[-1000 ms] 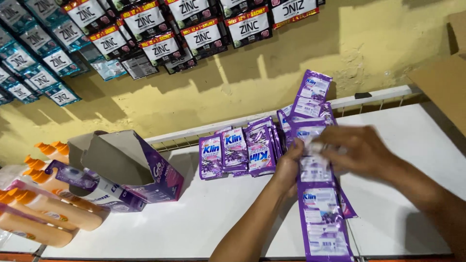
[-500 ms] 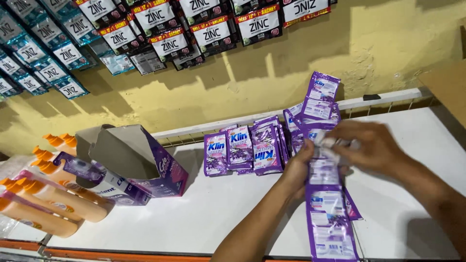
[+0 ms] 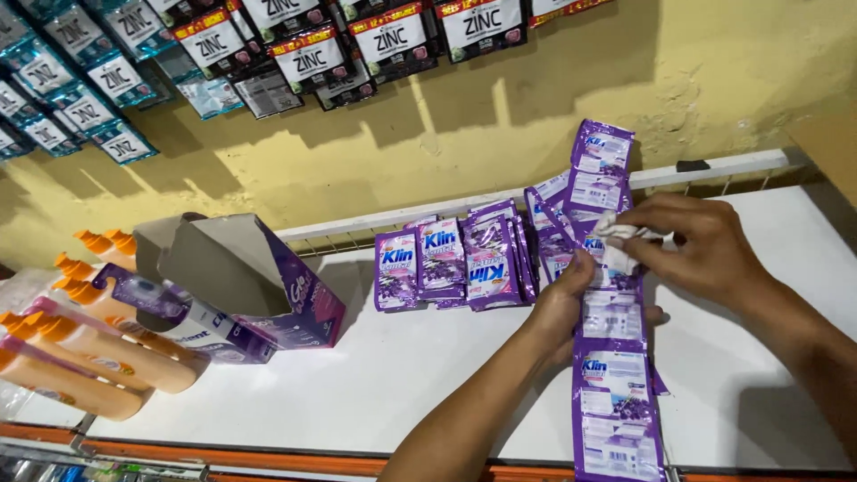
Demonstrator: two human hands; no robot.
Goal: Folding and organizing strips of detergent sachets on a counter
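Nearest, sachet strip [image 3: 616,393]: a purple chain of packets, draped from the white shelf [image 3: 357,393] edge upward.
Left hand [image 3: 562,308]: fingers closed on the strip's middle.
Right hand [image 3: 692,250]: fingertips pinched on a crumpled white sachet.
Behind: stacked purple sachets [image 3: 455,266], open carton [image 3: 259,286], orange-capped bottles [image 3: 80,348].

A small retail shop is showing here; strips of shampoo sachets [image 3: 295,54] are hanging in overlapping rows on a yellow wall [image 3: 500,134]; a white display shelf [image 3: 357,384] with a low wire rail is carrying stacked purple detergent sachets [image 3: 455,263], an opened carton [image 3: 259,286] and orange-capped bottles [image 3: 80,357] lying in packs.
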